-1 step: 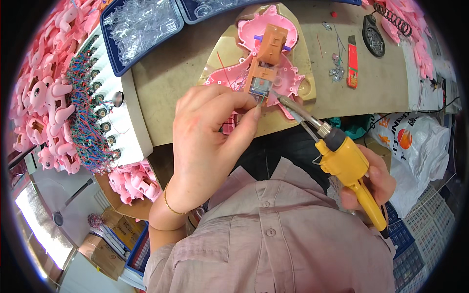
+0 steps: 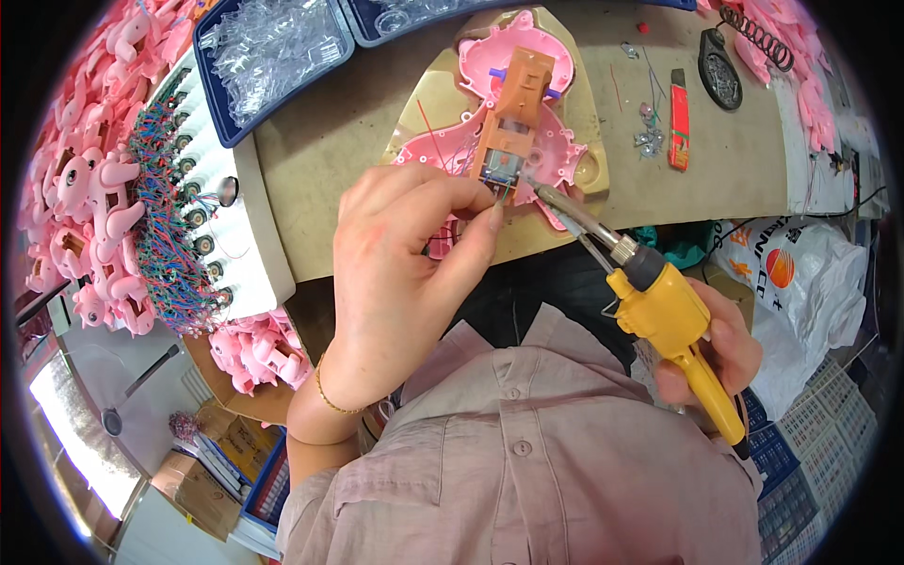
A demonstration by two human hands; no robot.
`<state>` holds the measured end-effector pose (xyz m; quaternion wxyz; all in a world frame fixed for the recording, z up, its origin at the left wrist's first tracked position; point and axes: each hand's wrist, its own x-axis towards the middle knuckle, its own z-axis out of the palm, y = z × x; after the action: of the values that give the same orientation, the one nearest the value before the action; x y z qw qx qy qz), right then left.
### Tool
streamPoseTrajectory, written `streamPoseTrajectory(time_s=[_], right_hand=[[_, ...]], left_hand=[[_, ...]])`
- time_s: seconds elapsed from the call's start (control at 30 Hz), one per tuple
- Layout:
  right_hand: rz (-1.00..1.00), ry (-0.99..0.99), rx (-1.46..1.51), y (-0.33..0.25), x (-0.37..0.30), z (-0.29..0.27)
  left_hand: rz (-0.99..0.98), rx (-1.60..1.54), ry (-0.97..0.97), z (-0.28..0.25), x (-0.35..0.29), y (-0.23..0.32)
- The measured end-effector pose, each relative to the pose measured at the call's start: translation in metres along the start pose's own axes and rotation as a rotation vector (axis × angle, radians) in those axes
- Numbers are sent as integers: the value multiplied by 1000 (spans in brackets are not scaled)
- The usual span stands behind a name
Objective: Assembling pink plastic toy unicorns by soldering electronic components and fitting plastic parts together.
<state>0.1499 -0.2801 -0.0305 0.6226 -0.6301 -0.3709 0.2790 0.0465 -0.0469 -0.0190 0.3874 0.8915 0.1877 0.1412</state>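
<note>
An orange plastic housing [image 2: 524,89] with blue pegs lies across pink toy shell halves [image 2: 557,146], which rest in a tan moulded holder [image 2: 438,85]. My left hand [image 2: 405,240] is closed at the housing's near end, thumb and forefinger pinching a thin wire [image 2: 506,195]; the fingertips partly hide it. A yellow soldering gun [image 2: 667,315] is gripped by my right hand [image 2: 730,348], its trigger handle inside the curled fingers. Its metal tip [image 2: 541,190] points left at the small circuit part at the housing's near end. Whether tip and part touch is too small to tell.
Blue trays [image 2: 226,127] of clear plastic parts stand at the back left. A white rack [image 2: 259,226] carries bundled coloured wires [image 2: 165,217], beside piled pink toys [image 2: 113,198]. To the right lie a red cutter knife [image 2: 679,132], a black coiled-cord piece [image 2: 720,75] and a white bag [image 2: 800,282].
</note>
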Motion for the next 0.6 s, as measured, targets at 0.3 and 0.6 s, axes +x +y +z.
streamPoseTrajectory(time_s=[0.3, 0.6], right_hand=[[845, -142, 615, -35, 10, -16], [-145, -10, -142, -2, 0, -12]], left_hand=[[-9, 7, 2, -2, -1, -1], [8, 4, -2, -1, 0, 1]])
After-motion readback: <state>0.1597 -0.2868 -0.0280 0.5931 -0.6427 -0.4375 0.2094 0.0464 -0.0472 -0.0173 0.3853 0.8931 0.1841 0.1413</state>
